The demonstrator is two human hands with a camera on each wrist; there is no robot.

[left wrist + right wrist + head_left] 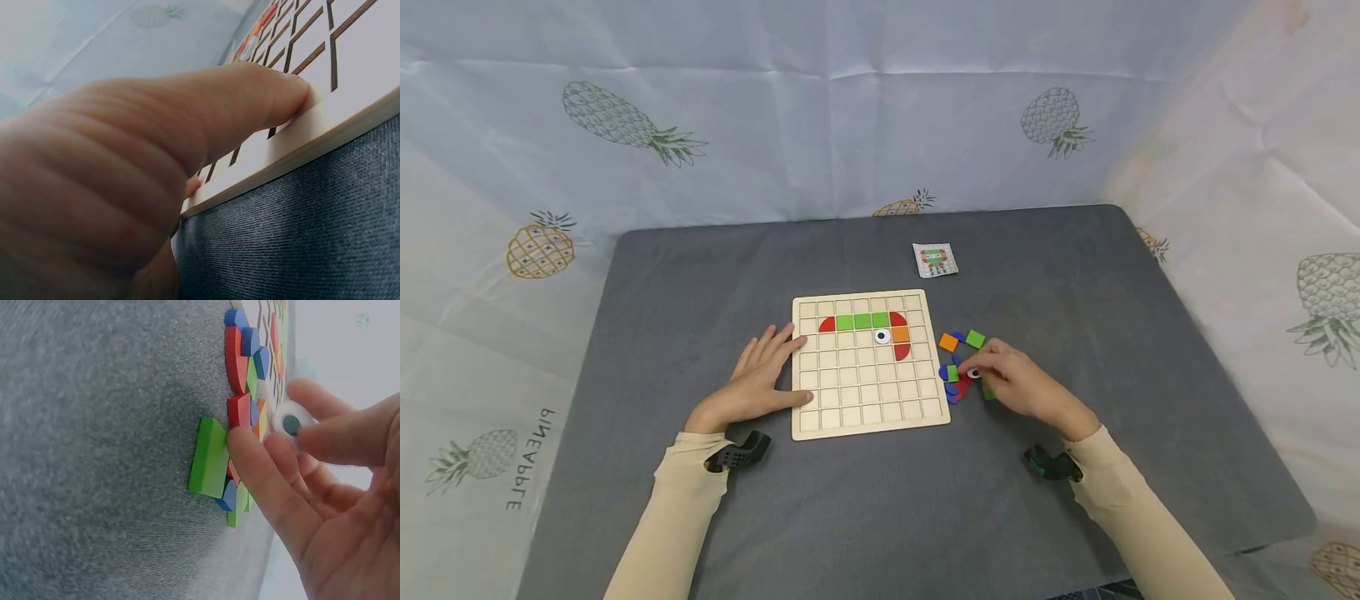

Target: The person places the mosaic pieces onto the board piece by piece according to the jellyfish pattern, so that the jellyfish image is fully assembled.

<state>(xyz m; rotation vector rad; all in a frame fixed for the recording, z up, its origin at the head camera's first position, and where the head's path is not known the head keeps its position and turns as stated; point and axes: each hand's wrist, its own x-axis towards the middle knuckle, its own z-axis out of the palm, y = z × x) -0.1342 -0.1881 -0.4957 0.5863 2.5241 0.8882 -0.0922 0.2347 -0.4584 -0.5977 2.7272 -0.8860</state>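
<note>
Head: high, facing forward and down across table (pixel 737 258). Left wrist: low, close behind thumb (pixel 250 97), facing board (pixel 362 62). Right wrist: low, rolled sideways, near pieces (pixel 239 411). All share board.

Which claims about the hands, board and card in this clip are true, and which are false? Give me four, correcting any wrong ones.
1. The left hand touches the wooden board. True.
2. Both hands rest on the board. False: the right hand is off it, pinching a white eye piece.
3. A picture card lies on the table beyond the board. True.
4. Nothing green sits on the board. False: three green squares form a row there.
</note>
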